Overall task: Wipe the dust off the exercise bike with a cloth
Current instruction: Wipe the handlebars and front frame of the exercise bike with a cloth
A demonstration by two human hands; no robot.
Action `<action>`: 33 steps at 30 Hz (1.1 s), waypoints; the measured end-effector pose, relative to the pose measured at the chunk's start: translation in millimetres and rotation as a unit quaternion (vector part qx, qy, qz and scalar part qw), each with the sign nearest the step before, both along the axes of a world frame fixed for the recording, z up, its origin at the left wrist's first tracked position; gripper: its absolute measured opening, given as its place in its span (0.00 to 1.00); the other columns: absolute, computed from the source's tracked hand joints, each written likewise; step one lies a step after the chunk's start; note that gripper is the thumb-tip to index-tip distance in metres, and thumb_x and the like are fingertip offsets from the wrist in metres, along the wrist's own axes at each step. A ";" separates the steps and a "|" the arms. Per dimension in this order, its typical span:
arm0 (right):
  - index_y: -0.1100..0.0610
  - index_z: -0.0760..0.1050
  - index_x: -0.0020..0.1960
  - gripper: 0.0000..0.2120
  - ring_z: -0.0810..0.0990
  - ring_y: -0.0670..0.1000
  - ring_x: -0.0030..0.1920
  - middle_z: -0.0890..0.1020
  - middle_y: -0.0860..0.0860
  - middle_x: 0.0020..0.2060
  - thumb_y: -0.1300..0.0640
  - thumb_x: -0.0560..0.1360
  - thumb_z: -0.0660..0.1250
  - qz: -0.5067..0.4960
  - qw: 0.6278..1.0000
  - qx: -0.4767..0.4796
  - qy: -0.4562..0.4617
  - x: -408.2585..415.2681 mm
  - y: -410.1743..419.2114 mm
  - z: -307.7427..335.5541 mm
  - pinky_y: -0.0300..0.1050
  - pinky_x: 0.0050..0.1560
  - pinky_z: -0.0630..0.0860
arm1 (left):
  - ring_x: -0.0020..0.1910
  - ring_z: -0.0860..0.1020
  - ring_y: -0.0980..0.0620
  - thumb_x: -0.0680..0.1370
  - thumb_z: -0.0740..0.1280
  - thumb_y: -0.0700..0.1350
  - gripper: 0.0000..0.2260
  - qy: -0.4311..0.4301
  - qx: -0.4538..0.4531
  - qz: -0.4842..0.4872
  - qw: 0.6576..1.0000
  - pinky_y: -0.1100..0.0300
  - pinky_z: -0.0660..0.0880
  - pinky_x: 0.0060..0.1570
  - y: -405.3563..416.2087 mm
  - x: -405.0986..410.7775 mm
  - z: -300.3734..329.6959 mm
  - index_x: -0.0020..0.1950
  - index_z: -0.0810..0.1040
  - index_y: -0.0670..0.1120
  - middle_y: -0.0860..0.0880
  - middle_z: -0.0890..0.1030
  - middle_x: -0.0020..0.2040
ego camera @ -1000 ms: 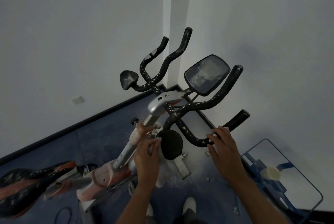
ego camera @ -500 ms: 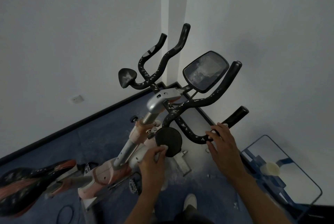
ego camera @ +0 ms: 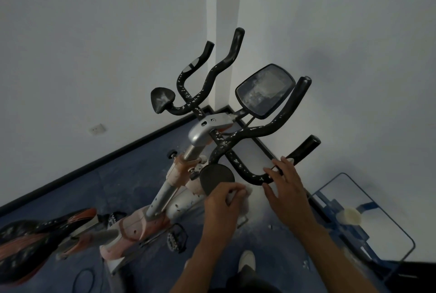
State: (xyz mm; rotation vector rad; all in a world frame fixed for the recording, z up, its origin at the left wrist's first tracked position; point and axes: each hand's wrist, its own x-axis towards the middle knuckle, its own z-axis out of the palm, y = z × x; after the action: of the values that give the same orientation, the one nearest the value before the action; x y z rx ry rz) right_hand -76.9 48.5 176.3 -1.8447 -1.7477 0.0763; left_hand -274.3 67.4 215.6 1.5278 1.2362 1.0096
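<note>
Two plain white walls [ego camera: 94, 33] meet in a corner, where a narrow white column [ego camera: 223, 9] stands out from the joint. A dark skirting board [ego camera: 82, 170] runs along the foot of the left wall, which carries a small white socket plate [ego camera: 97, 129] low down. The floor [ego camera: 122, 181] is dark blue and speckled with pale dust. At the right, against the wall, stands a blue frame [ego camera: 368, 229] with rounded corners. The light is dim and grey.

Black white-flecked handlebars [ego camera: 238, 141], pale pink frame [ego camera: 139, 224], blue floor [ego camera: 113, 184].
</note>
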 end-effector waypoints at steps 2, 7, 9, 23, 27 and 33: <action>0.56 0.75 0.67 0.19 0.68 0.55 0.75 0.72 0.55 0.71 0.47 0.83 0.60 0.024 0.999 0.007 0.041 -13.6 -11.2 10.4 0.54 0.74 0.66 | 0.50 0.81 0.58 0.77 0.74 0.42 0.08 -0.035 -0.032 0.011 0.999 0.68 0.77 0.48 4.0 9.2 6.3 0.49 0.81 0.55 0.58 0.82 0.48; 0.37 0.62 0.74 0.24 0.76 0.40 0.64 0.76 0.43 0.65 0.32 0.80 0.55 0.038 0.963 -0.076 0.257 -40.1 -37.6 16.3 0.41 0.62 0.76 | 0.49 0.81 0.55 0.78 0.72 0.39 0.04 -0.106 -0.104 -0.016 0.989 0.61 0.81 0.45 7.4 31.0 16.4 0.49 0.80 0.47 0.53 0.81 0.48; 0.30 0.63 0.69 0.18 0.80 0.37 0.59 0.79 0.41 0.60 0.35 0.80 0.60 0.014 0.952 -0.081 0.295 -42.2 -37.7 17.1 0.34 0.57 0.78 | 0.49 0.82 0.55 0.78 0.73 0.39 0.04 -0.108 -0.114 -0.028 0.987 0.59 0.82 0.45 4.5 34.8 14.9 0.49 0.81 0.48 0.55 0.82 0.47; 0.51 0.74 0.58 0.09 0.77 0.35 0.53 0.76 0.37 0.52 0.57 0.81 0.57 -0.122 0.965 0.074 0.219 3.4 -43.4 10.9 0.29 0.55 0.72 | 0.75 0.64 0.40 0.76 0.71 0.54 0.15 0.394 0.159 0.019 0.905 0.36 0.51 0.78 40.4 12.8 -44.3 0.61 0.81 0.51 0.45 0.72 0.69; 0.52 0.76 0.54 0.10 0.77 0.37 0.50 0.78 0.43 0.48 0.52 0.80 0.58 -0.152 0.951 0.107 0.249 13.4 -32.9 24.4 0.30 0.53 0.72 | 0.74 0.66 0.41 0.78 0.66 0.54 0.13 0.378 0.174 0.036 0.909 0.36 0.56 0.76 41.5 12.8 -51.3 0.59 0.81 0.51 0.46 0.73 0.67; 0.51 0.75 0.54 0.07 0.78 0.43 0.46 0.79 0.50 0.47 0.48 0.81 0.64 -0.216 0.935 0.154 0.235 43.9 -4.6 57.7 0.32 0.50 0.75 | 0.71 0.69 0.40 0.76 0.65 0.52 0.13 0.335 0.209 0.066 0.916 0.37 0.60 0.73 43.4 14.7 -57.2 0.55 0.83 0.49 0.46 0.76 0.64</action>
State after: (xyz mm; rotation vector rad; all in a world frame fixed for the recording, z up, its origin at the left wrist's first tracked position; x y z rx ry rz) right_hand -33.1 43.9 234.0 -1.7511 -0.9488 0.0601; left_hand -259.6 110.8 158.3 2.2731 1.6782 0.8984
